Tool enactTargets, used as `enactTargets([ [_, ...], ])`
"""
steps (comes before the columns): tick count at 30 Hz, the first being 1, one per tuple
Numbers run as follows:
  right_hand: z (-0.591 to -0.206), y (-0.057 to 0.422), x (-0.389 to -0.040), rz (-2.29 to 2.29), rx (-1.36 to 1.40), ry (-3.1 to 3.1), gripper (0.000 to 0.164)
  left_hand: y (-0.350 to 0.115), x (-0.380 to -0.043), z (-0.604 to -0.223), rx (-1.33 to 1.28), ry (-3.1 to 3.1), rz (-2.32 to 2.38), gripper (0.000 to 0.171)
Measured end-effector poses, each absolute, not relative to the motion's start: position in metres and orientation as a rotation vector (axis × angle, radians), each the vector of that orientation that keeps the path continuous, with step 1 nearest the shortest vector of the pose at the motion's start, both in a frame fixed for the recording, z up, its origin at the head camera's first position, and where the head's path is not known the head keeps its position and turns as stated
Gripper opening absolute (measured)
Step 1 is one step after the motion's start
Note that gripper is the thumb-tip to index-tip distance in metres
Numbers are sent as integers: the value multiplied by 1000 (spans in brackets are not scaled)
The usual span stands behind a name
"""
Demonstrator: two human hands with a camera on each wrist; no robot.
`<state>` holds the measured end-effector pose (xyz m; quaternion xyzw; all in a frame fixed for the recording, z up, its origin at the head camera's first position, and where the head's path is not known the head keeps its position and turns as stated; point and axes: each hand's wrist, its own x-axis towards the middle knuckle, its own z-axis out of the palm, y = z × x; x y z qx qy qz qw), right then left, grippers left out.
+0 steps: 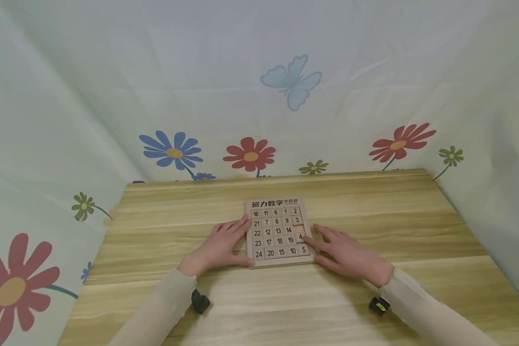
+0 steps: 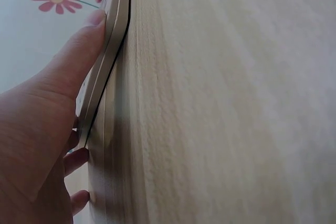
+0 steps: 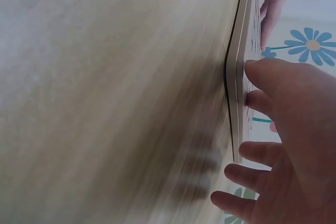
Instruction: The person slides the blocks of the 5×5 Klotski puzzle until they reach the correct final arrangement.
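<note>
A wooden number slide puzzle lies flat on the table, with Chinese lettering along its top and rows of square numbered tiles. A gap shows in the right column between tile 3 and tile 4. My left hand steadies the puzzle from the left, its thumb on the lower left corner and its extended fingers along the upper left edge. From the right, my right hand reaches in with its index fingertip on tile 4. Its thumb is at the lower right corner; the other fingers are spread beside the frame.
The wood-grain table extends around the puzzle. Behind it and at both sides hangs a pale sheet printed with flowers and a butterfly. A small black device is worn at the left wrist, another at the right.
</note>
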<state>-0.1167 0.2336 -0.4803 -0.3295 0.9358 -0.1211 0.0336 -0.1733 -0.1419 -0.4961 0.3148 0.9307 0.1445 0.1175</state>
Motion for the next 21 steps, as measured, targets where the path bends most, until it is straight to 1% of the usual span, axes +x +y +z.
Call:
enactTargets([
  [15, -478, 226, -129, -377, -903, 2874, 58, -141, -171, -493, 928, 2719, 449, 118],
  [18, -479, 226, -128, -371, -938, 2885, 58, -142, -172, -493, 924, 2720, 437, 118],
  [21, -480, 227, -122, -359, -1040, 2901, 56, -142, -172, -493, 924, 2716, 438, 119],
])
